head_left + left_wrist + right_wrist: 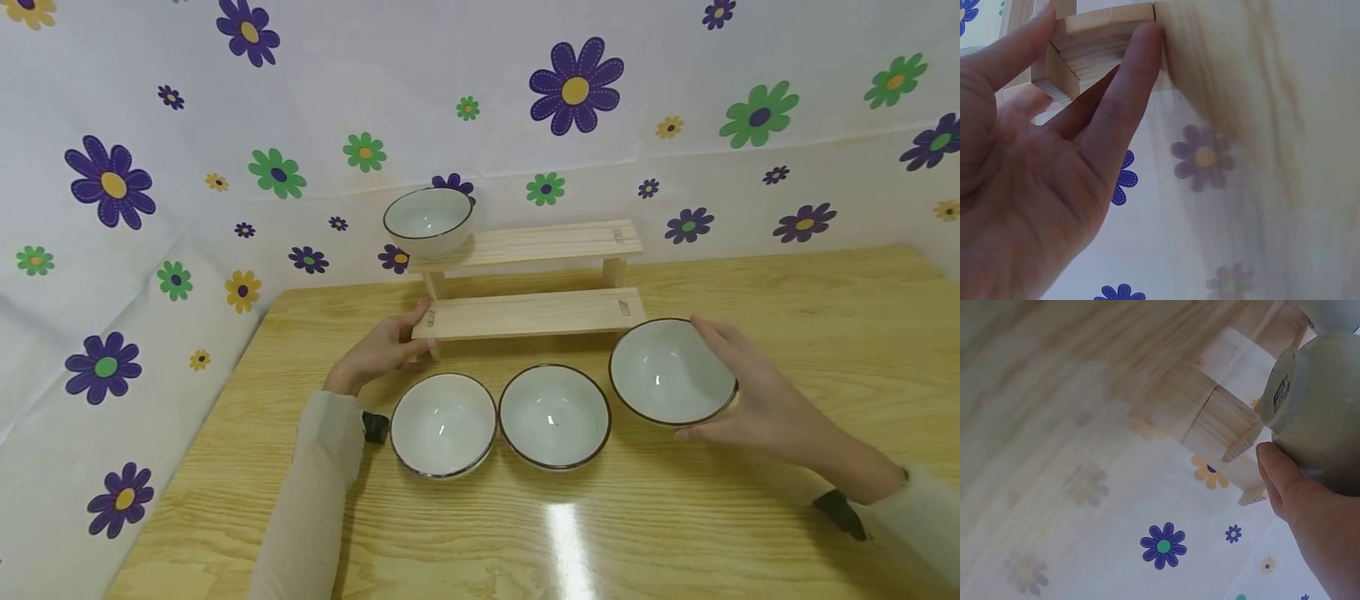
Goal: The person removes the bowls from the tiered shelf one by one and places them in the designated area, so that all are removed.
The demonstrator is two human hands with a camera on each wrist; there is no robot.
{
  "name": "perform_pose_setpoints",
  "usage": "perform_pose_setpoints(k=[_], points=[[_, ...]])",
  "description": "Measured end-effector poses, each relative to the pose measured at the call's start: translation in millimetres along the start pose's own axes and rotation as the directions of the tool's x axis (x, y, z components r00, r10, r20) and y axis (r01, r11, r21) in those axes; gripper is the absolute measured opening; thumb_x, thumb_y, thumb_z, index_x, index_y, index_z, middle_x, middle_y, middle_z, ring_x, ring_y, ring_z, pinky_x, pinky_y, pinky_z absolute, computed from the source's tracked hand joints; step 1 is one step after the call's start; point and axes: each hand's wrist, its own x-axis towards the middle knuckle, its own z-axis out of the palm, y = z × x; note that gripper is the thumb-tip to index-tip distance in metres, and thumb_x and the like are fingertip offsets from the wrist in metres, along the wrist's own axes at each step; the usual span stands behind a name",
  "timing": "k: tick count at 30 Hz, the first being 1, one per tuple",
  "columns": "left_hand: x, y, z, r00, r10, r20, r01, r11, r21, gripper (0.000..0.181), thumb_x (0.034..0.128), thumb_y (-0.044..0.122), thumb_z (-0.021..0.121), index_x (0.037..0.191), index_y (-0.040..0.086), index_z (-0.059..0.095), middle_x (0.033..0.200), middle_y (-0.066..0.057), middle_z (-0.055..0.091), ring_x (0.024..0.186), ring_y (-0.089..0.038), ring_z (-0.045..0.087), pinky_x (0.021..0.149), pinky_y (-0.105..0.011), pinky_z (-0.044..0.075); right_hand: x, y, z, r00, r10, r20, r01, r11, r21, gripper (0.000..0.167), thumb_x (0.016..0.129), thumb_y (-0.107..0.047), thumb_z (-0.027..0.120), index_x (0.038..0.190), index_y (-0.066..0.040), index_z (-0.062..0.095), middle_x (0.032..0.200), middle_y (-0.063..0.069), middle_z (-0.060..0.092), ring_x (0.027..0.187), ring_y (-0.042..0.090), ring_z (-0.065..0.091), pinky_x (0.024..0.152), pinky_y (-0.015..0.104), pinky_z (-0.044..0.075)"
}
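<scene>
My right hand [765,408] holds a white bowl with a dark rim [670,372] by its right side, thumb and fingers spread round it. In the right wrist view this bowl [1322,412] is tilted and shows its foot with a dark stamp. My left hand [386,346] grips the left end of the lower board of a two-tier wooden shelf [525,315]; the left wrist view has thumb and fingers on the board's end [1107,28]. One bowl [429,221] sits on the upper tier's left end. Two more bowls, a left one [444,425] and a middle one [555,417], stand side by side before the shelf.
The wood-grain table [480,542] runs up to a white cloth backdrop [480,50] printed with purple, green and yellow flowers. The backdrop also hangs along the left side. Dark wrist straps show at both sleeves.
</scene>
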Motion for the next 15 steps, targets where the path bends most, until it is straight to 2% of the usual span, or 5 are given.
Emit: perform_pose_setpoints(k=[2,3,10,15], points=[[0.1,-0.3,0.3,1.0,0.002,0.002,-0.002,1.0,0.003,0.076,0.1082,0.009,0.054,0.165,0.015,0.004,0.163,-0.029,0.028,0.124,-0.038,0.056,0.102,-0.046,0.056,-1.7,-1.5,0.5,1.0,0.017,0.014,-0.017,1.0,0.011,0.136,0.045,-0.002,0.103,0.158,0.009,0.028,0.148,0.033,0.038,0.118,0.05,0.047,0.086,0.07,0.053],[0.3,-0.5,0.4,1.0,0.002,0.003,-0.002,1.0,0.003,0.076,0.1082,0.009,0.054,0.165,0.015,0.004,0.163,-0.03,0.028,0.123,-0.037,0.056,0.102,-0.046,0.056,-2.4,-2.0,0.5,0.999,0.027,0.019,-0.027,0.999,0.022,0.136,0.046,-0.002,0.103,0.158,0.008,0.027,0.149,0.033,0.038,0.118,0.05,0.046,0.084,0.077,0.049],[0.7,-1.4,-0.6,1.0,0.006,0.004,-0.006,1.0,-0.004,0.076,0.1082,0.009,0.054,0.165,0.015,0.004,0.16,-0.03,0.033,0.121,-0.036,0.057,0.102,-0.046,0.056,-8.3,-1.3,-1.7,0.988,0.124,0.091,-0.129,0.99,0.054,0.133,0.055,-0.01,0.102,0.161,0.004,0.023,0.151,0.037,0.035,0.12,0.053,0.045,0.087,0.082,0.044],[0.7,-2.2,-0.7,1.0,0.002,0.003,-0.002,1.0,-0.002,0.076,0.1083,0.009,0.054,0.165,0.015,0.004,0.158,-0.031,0.035,0.12,-0.037,0.058,0.102,-0.046,0.056,-10.4,-1.4,-1.1,0.984,0.123,0.128,-0.131,0.99,0.057,0.132,0.057,-0.012,0.101,0.161,0.004,0.023,0.15,0.036,0.036,0.119,0.052,0.045,0.088,0.081,0.046]])
